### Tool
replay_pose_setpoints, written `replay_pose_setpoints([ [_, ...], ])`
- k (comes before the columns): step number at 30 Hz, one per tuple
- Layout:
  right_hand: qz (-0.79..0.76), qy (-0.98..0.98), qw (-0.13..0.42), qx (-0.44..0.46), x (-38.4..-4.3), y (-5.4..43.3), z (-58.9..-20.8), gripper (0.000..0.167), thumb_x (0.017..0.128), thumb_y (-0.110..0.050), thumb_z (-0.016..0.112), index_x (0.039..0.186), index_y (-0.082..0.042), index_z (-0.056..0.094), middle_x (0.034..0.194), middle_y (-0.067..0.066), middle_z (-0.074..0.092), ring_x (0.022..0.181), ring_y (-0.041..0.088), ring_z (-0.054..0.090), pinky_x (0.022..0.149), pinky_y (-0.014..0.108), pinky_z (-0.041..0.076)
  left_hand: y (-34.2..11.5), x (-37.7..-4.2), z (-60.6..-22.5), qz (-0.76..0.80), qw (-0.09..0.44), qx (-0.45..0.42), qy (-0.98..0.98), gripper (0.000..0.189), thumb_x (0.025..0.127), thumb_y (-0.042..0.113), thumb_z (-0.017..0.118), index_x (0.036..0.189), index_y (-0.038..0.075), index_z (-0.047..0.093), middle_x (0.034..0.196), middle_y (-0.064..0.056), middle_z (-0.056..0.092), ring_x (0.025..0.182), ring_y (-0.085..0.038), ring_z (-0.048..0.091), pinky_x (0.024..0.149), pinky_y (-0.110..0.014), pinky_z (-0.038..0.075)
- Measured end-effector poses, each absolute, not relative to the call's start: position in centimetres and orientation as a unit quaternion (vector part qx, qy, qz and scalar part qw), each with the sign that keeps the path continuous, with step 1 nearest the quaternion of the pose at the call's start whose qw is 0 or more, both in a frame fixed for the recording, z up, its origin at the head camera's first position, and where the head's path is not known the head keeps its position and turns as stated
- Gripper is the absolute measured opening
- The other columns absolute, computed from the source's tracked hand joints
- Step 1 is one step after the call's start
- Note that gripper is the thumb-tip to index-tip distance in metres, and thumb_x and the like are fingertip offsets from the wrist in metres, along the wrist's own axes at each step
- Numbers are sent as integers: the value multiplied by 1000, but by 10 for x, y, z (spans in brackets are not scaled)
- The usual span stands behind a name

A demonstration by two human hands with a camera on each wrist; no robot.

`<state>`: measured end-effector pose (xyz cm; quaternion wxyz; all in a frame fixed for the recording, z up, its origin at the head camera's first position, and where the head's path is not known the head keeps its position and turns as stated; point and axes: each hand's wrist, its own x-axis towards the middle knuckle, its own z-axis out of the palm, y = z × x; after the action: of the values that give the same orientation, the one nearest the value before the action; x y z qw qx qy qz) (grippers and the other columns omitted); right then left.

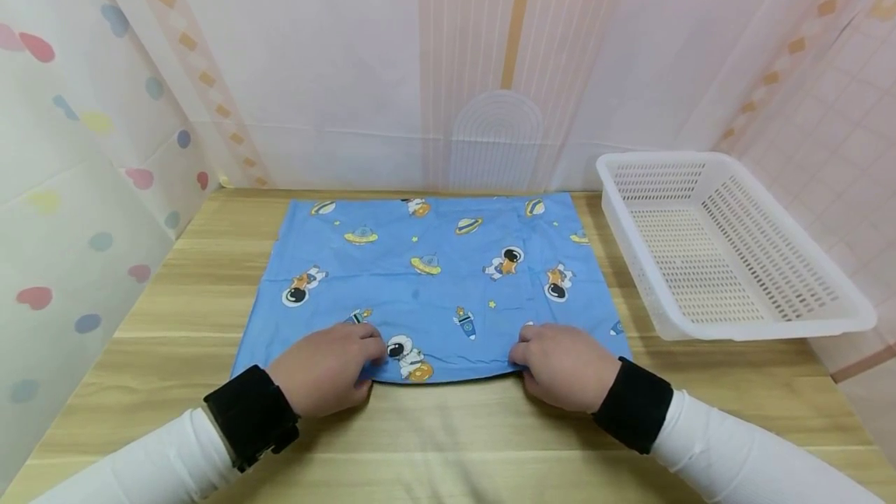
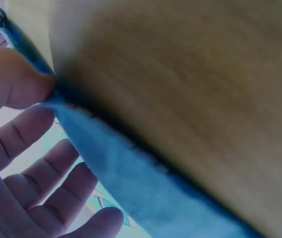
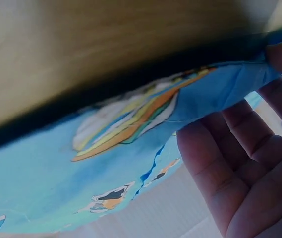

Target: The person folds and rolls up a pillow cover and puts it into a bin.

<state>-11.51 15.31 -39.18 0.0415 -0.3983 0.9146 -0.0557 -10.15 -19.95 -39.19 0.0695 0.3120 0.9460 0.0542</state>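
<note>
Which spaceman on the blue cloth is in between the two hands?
The spaceman at the near edge of the blue cloth, between the left hand and right hand. The others showing are farther up, away from that edge.

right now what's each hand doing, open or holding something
Left hand: closed, pinching the near edge of the blue cloth.
Right hand: closed, pinching the same edge, farther right.

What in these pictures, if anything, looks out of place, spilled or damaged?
Nothing clearly stands out: I see no spill or damage. The blue cloth shows light creases and a curved near edge, but the left hand and right hand pinch that edge, which likely explains it. The white basket stands upright beside it.
</note>
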Motion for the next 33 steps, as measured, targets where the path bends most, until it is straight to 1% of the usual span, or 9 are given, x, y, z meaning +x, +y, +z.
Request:
replay_pose_setpoints([
  [3, -53, 915, 39, -398, -115, 154, -393, 10, 87, -6, 74, 89, -16, 72, 85, -6, 60, 71, 8, 49, 66, 28, 50, -200, -101, -394, 55, 59, 310, 947, 10, 85, 14, 76, 90, 22, 71, 115, 1, 69, 101, -18, 66, 90, -40, 58],
  [6, -48, 914, 37, -402, -114, 155, -392, 11, 86, -6, 75, 91, -15, 71, 84, -6, 58, 71, 9, 47, 67, 29, 49, -202, -101, -396, 60, 45, 313, 947, 17, 84, 10, 74, 80, 24, 66, 113, 2, 69, 97, -17, 64, 86, -38, 58],
  [11, -44, 913, 42, -403, -112, 160, -391, 17, 86, -1, 73, 96, -14, 70, 86, -6, 55, 74, 10, 47, 68, 30, 49, -205, -101, -397, 63, 36, 308, 949, 18, 84, 8, 74, 80, 23, 66, 108, 4, 67, 93, -14, 61, 84, -37, 58],
  [13, -37, 916, 45, -398, -112, 162, -391, 19, 87, -1, 71, 100, -14, 70, 90, -4, 59, 79, 12, 54, 72, 31, 53, -207, -101, -397, 58, 40, 299, 952, 17, 85, 9, 74, 80, 24, 66, 106, 5, 66, 91, -13, 59, 82, -37, 57],
  [18, -15, 920, 47, -390, -111, 166, -393, 18, 93, -24, 77, 107, -15, 71, 106, 0, 68, 96, 17, 67, 84, 37, 60, -210, -102, -397, 47, 49, 275, 959, 17, 88, 12, 73, 82, 25, 64, 98, 8, 61, 86, -10, 56, 80, -36, 56],
  [21, -13, 919, 41, -391, -112, 165, -393, 22, 93, -35, 79, 103, -16, 71, 104, 0, 69, 91, 17, 67, 80, 37, 60, -210, -103, -397, 48, 53, 265, 961, 16, 90, 12, 70, 85, 25, 61, 92, 10, 57, 82, -9, 53, 79, -36, 55],
  [25, -21, 920, 34, -389, -112, 164, -394, 3, 95, -18, 74, 96, -16, 71, 95, -2, 69, 81, 14, 64, 73, 34, 58, -211, -103, -394, 59, 63, 254, 963, 18, 92, 11, 66, 86, 24, 57, 85, 10, 51, 78, -10, 48, 73, -33, 49],
  [29, -32, 926, 47, -373, -112, 167, -394, 16, 93, -2, 64, 96, -15, 73, 92, -4, 68, 80, 11, 62, 72, 33, 58, -215, -102, -391, 74, 72, 253, 962, 21, 93, 10, 65, 85, 24, 53, 80, 9, 47, 74, -10, 45, 68, -29, 41],
  [33, -43, 932, 60, -354, -113, 175, -392, 20, 95, 1, 62, 97, -14, 74, 93, -4, 70, 85, 12, 66, 78, 35, 60, -222, -103, -389, 78, 71, 248, 963, 25, 91, 8, 67, 82, 24, 50, 78, 8, 46, 71, -9, 43, 65, -28, 38],
])
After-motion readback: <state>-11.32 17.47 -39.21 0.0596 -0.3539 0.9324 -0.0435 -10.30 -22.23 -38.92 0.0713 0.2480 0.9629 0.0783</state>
